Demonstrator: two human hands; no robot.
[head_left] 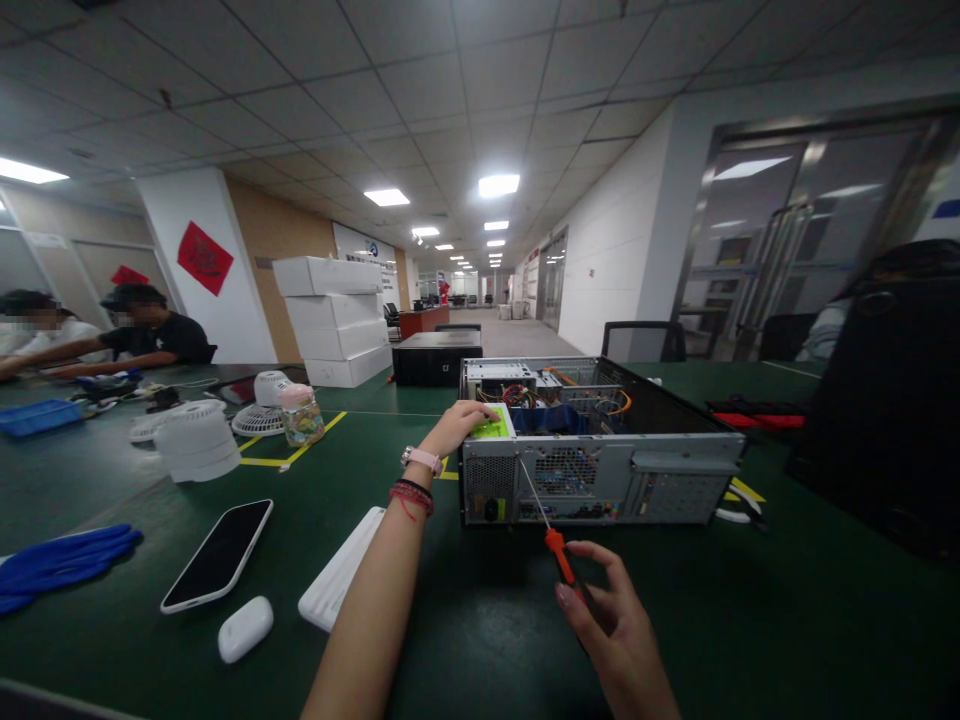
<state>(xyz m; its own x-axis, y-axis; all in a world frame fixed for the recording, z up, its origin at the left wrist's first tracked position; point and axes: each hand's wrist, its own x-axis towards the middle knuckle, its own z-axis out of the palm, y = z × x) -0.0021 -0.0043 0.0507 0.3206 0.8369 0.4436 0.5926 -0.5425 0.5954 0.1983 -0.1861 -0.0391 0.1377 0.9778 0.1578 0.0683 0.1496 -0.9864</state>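
An opened desktop computer case (pixel 675 452) lies on its side on the table, with its back panel facing me. My left hand (pixel 466 422) rests on the power supply (pixel 496 428) with the bright green label, at the case's near left corner, fingers stretched out over its top. In my right hand (pixel 611 620) is a screwdriver (pixel 556 545) with an orange and black handle. Its thin shaft slants up and left, the tip at the back panel beside the power supply. Whether the tip sits in a screw is too small to tell. Cables (pixel 517 396) show inside the case.
Left of my arm lie a white power bank (pixel 341 570), a phone (pixel 217 555), a white earbud case (pixel 246 628) and blue gloves (pixel 64 562). Farther back are a jar (pixel 301 415), small fans, stacked white boxes (pixel 330 320) and a black case (pixel 436 358). People sit at far left.
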